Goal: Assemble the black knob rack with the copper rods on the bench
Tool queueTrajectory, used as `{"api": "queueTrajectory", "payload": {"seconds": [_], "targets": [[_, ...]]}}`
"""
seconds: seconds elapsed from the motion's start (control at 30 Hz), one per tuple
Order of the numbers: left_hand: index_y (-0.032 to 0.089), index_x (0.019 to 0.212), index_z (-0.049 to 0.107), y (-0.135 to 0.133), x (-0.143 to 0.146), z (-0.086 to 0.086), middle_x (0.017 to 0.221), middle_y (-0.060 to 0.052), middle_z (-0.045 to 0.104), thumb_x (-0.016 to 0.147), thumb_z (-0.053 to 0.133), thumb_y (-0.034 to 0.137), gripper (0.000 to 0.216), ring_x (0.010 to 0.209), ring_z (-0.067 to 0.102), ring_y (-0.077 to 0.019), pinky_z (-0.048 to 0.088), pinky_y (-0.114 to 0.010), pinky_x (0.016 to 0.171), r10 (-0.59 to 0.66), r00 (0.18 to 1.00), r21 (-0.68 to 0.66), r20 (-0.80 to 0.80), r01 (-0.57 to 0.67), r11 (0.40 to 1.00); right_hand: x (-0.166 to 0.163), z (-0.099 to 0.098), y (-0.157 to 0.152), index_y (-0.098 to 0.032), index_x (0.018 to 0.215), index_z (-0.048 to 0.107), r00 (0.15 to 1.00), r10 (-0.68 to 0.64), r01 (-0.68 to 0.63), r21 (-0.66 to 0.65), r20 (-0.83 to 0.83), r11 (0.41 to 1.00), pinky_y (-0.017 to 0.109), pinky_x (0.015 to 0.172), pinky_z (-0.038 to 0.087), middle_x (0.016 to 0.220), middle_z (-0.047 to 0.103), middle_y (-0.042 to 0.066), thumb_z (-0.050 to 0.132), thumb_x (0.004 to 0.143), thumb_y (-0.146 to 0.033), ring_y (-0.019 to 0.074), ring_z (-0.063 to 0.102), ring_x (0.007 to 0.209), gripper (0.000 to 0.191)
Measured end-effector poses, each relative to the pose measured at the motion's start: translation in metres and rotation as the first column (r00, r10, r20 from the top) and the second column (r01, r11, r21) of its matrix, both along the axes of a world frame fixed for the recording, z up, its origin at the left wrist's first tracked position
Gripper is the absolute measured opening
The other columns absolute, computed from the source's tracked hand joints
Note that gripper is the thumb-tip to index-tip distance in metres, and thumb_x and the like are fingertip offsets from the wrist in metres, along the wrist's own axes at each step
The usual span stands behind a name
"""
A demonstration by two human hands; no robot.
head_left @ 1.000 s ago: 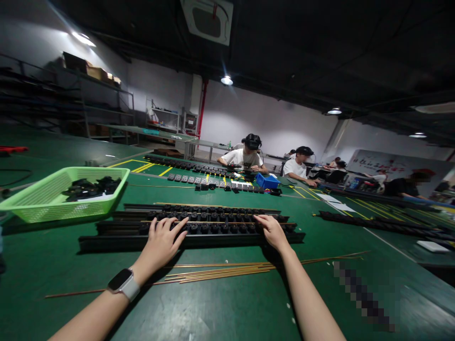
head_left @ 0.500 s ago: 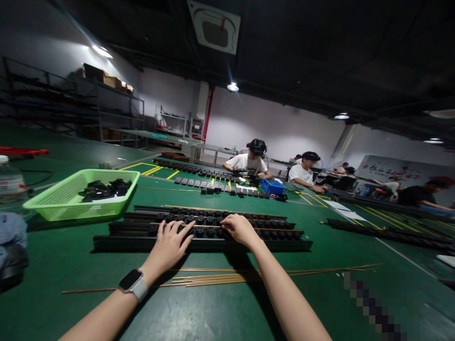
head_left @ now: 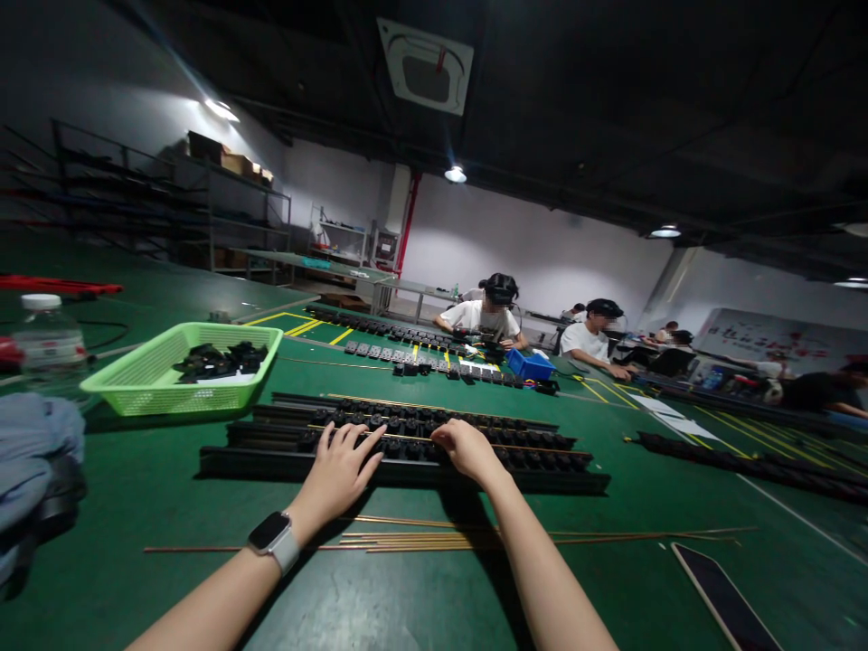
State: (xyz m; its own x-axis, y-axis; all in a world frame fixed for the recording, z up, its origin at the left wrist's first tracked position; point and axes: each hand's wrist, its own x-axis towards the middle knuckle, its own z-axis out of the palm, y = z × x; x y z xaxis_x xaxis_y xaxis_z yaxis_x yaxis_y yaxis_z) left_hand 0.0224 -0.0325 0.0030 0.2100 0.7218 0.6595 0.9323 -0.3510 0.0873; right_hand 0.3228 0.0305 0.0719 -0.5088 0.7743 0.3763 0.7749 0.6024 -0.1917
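Observation:
Several long black rails (head_left: pixel 407 472) lie side by side in front of me, filled with rows of small black parts (head_left: pixel 407 425). A thin brass rod (head_left: pixel 409 438) runs lengthwise along one of these rows. My left hand (head_left: pixel 341 464) rests on the rails with its fingers spread, the fingertips touching the row near the rod. To its right, my right hand (head_left: pixel 467 447) has thumb and fingers pinched together on the rod; its fingertips are partly hidden. Closer to me, several loose brass rods (head_left: pixel 420 542) lie on the green table.
A green basket (head_left: pixel 183 398) with black parts stands left, near a plastic bottle (head_left: pixel 47 348) and a grey-blue cloth (head_left: pixel 41 470). A phone (head_left: pixel 724 592) lies at front right. Beyond are a blue bin (head_left: pixel 530 365), rows of black parts and co-workers (head_left: pixel 485 316).
The whole scene has shifted slightly right in the picture as my head turned. Both hands keep nearly the same places on the rails.

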Motion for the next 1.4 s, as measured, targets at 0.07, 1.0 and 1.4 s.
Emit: {"api": "queueTrajectory", "payload": {"seconds": [0.07,1.0,1.4], "targets": [[0.036,0.16,0.054,-0.001,0.001,0.002,0.145,-0.011,0.067,0.109,0.047,0.046,0.052,0.14,0.054,-0.0325,0.021,-0.065,0.129,-0.001,1.0,-0.002,0.001,0.001,1.0,-0.006,0.0,-0.005,-0.031,0.111,0.083,1.0,-0.014,0.013,0.026,0.017,1.0,0.032,0.087,0.052,0.107,0.078,0.005,0.063,0.098,-0.01,0.0246,0.07,0.103,0.032],[0.018,0.159,0.053,-0.009,-0.018,0.01,0.16,-0.02,0.058,0.109,0.04,0.051,0.062,0.153,0.045,-0.0412,0.02,-0.076,0.128,0.197,0.98,-0.001,0.034,-0.197,0.98,-0.087,-0.063,-0.038,-0.027,0.149,0.059,0.984,-0.001,0.04,0.212,-0.179,0.977,0.052,0.123,0.03,0.137,0.069,0.009,0.047,0.11,-0.024,0.0287,0.056,0.128,0.042],[0.008,0.164,0.044,-0.005,-0.023,0.003,0.167,-0.025,0.048,0.106,0.035,0.056,0.075,0.158,0.038,-0.0407,0.012,-0.082,0.126,0.399,0.916,-0.112,0.044,-0.392,0.913,-0.09,-0.066,-0.038,-0.026,0.144,0.061,0.984,-0.039,0.089,0.286,-0.177,0.954,0.047,0.119,0.034,0.133,0.071,0.007,0.051,0.11,-0.024,0.0257,0.058,0.123,0.036]]}}
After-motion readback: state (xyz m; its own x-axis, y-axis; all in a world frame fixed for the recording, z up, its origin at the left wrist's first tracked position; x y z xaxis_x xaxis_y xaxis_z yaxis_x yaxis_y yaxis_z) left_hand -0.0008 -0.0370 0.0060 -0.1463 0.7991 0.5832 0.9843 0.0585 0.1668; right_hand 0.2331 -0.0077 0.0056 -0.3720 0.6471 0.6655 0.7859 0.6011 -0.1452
